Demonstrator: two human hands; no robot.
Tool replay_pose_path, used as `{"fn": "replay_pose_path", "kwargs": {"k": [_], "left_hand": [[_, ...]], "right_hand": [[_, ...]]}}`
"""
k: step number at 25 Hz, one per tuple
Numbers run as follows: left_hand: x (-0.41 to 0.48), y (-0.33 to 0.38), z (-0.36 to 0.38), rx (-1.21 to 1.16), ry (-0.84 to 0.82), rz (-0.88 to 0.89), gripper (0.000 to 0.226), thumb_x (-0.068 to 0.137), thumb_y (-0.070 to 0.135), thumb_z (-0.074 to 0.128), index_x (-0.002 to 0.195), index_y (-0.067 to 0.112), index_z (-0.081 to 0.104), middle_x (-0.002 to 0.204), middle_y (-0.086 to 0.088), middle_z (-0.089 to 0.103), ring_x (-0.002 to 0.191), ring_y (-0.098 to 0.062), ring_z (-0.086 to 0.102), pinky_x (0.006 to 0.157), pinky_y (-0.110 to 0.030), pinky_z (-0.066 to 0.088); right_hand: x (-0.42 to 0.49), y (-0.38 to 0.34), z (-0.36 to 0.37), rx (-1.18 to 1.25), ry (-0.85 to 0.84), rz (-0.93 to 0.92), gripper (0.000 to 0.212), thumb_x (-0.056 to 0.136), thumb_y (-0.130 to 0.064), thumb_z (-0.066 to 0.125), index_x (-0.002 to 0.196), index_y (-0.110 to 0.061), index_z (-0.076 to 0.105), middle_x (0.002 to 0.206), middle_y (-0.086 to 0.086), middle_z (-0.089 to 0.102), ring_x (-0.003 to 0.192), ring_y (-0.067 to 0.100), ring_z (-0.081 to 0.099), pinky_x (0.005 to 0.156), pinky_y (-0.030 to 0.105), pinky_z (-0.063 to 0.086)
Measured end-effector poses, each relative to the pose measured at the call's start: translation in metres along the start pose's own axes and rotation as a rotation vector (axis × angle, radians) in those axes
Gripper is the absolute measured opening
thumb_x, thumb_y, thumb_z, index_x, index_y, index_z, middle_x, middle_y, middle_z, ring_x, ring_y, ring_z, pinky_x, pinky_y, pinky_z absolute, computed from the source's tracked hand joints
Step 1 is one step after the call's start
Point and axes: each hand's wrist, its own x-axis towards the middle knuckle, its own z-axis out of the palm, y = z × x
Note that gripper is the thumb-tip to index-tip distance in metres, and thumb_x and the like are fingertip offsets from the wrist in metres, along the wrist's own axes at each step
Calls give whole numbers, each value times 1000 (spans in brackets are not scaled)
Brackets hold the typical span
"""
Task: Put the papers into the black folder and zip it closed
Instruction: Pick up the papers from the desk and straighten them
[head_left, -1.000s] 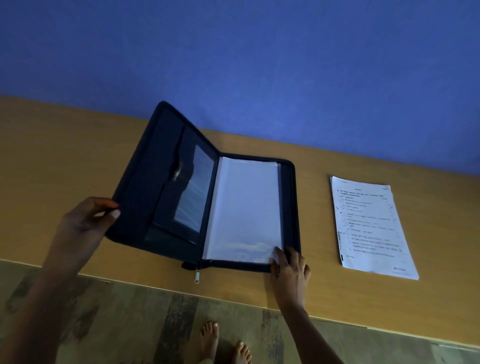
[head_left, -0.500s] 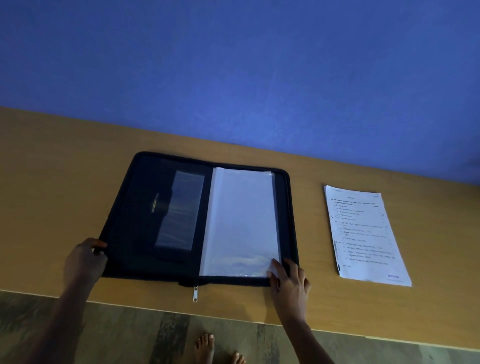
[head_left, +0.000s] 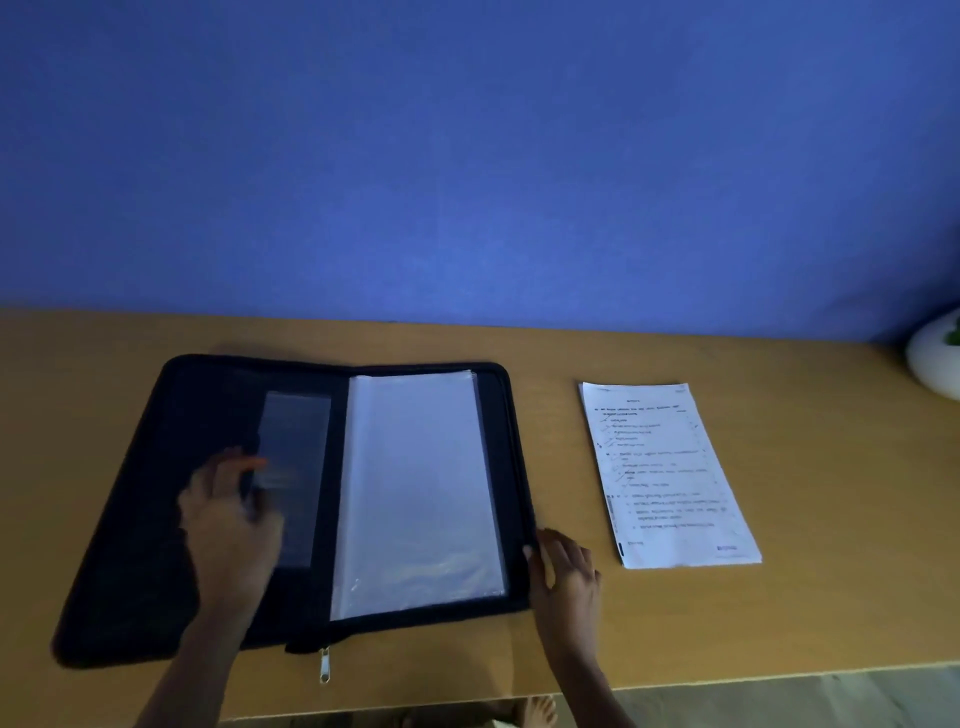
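Observation:
The black folder (head_left: 130, 519) lies open and flat on the wooden table (head_left: 805, 597). Its right half holds clear plastic sleeves (head_left: 421, 488); its left half has a dark pocket with a clear window (head_left: 298, 426). The zipper pull (head_left: 324, 665) hangs at the spine near the front edge. My left hand (head_left: 228, 514), blurred, hovers over the left half with fingers apart, holding nothing. My right hand (head_left: 563, 574) rests at the folder's lower right corner, fingertips touching its edge. The printed papers (head_left: 670, 478) lie in a stack on the table to the right of the folder, apart from both hands.
A blue wall (head_left: 467, 156) rises behind the table. A white rounded bowl or pot (head_left: 935, 358) sits at the far right edge. The table's front edge runs just below the folder, with floor and my bare foot (head_left: 540, 712) beneath.
The folder's left cover has dropped fully flat. My left hand left its outer edge and moved right, over the left half. My right hand stays at the lower right corner.

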Motion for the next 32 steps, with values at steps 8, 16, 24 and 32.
{"fn": "replay_pose_path", "kwargs": {"k": [8, 16, 24, 32], "left_hand": [[-86, 200, 201, -370, -793, -262, 19, 90, 19, 63, 108, 14, 67, 96, 1, 68, 95, -19, 66, 71, -25, 47], [-120, 283, 295, -131, -697, -409, 31, 89, 28, 58, 112, 7, 62, 114, -9, 67, 101, -29, 63, 76, -31, 49], [-119, 304, 312, -77, -711, -563, 46, 89, 17, 54, 130, 2, 41, 122, -16, 60, 108, -34, 61, 91, -42, 53], [-124, 307, 316, -243, -605, -582, 25, 95, 10, 46, 120, 5, 41, 123, -18, 56, 101, -30, 59, 79, -42, 54]], "right_hand": [[134, 150, -98, -133, -24, 491, 59, 89, -37, 64, 136, -3, 49, 142, 19, 47, 127, 38, 40, 98, 49, 40], [184, 208, -115, -161, -197, 584, 72, 82, -51, 67, 133, -5, 46, 132, 20, 46, 122, 37, 40, 100, 44, 40], [213, 233, -116, 215, -317, 710, 49, 79, -27, 71, 120, -3, 58, 119, 18, 65, 113, 37, 58, 98, 45, 48], [190, 228, -118, 452, -255, 470, 26, 91, -5, 54, 115, -10, 61, 98, 8, 70, 88, 28, 67, 78, 50, 58]]}}
